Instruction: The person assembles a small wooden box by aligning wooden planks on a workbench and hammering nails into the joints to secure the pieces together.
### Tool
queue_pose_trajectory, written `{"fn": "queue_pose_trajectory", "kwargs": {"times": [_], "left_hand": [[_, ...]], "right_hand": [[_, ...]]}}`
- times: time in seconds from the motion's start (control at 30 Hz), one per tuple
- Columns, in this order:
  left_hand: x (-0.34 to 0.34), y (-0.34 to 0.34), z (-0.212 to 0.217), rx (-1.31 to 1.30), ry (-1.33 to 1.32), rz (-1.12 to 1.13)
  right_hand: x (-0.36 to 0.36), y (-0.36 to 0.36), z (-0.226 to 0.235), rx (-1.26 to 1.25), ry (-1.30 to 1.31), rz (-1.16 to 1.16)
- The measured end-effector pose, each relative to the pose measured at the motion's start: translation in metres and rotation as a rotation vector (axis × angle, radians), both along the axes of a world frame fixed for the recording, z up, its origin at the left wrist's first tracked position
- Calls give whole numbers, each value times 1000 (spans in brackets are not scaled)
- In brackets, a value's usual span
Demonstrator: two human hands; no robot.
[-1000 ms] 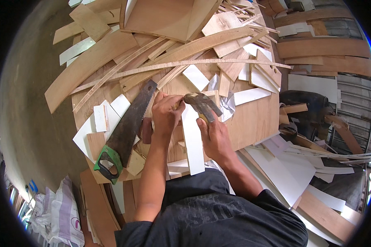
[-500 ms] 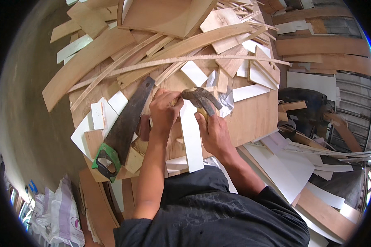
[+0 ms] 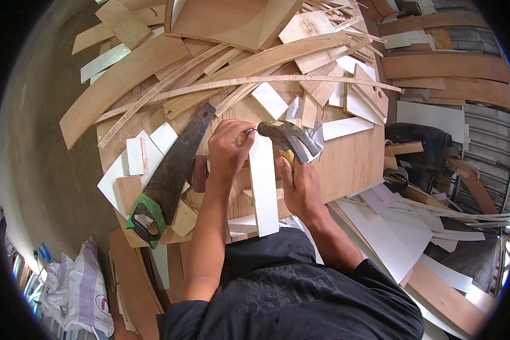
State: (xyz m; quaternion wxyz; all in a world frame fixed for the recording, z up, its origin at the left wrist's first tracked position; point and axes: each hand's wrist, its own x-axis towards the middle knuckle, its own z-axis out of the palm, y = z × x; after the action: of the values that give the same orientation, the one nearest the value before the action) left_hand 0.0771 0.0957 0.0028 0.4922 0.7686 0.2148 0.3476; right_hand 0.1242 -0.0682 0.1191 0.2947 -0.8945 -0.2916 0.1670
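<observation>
My left hand pinches a small nail w/ fingertips pressed together, holding it at the far end of a white strip. My right hand is closed around the handle of a hammer; its metal head sits just right of the nail, nearly touching. The strip lies near-to-far between both hands on a plywood board. A handsaw w/ green handle lies left of my left hand. Wood offcuts are piled at the far side.

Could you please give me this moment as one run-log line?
left hand: pinching nail at white strip | right hand: gripping hammer | handsaw: lying left
</observation>
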Motion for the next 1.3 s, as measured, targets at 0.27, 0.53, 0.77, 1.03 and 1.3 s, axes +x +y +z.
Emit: {"fn": "queue_pose_trajectory", "kwargs": {"times": [0.27, 0.53, 0.77, 1.03, 1.3], "left_hand": [[0, -5, -1, 26, 32, -8], [-2, -2, -3, -22, 21, -15], [0, -6, -3, -49, 57, 27], [2, -6, -7, -29, 20, 31], [-1, -4, -6, -73, 48, 3]], "right_hand": [[0, 2, -9, 24, 63, -58], [4, 11, 4, -20, 92, -44], [4, 2, -14, -62, -23, 46], [9, 13, 0, -108, 67, 22], [8, 17, 0, 30, -5, 66]]}}
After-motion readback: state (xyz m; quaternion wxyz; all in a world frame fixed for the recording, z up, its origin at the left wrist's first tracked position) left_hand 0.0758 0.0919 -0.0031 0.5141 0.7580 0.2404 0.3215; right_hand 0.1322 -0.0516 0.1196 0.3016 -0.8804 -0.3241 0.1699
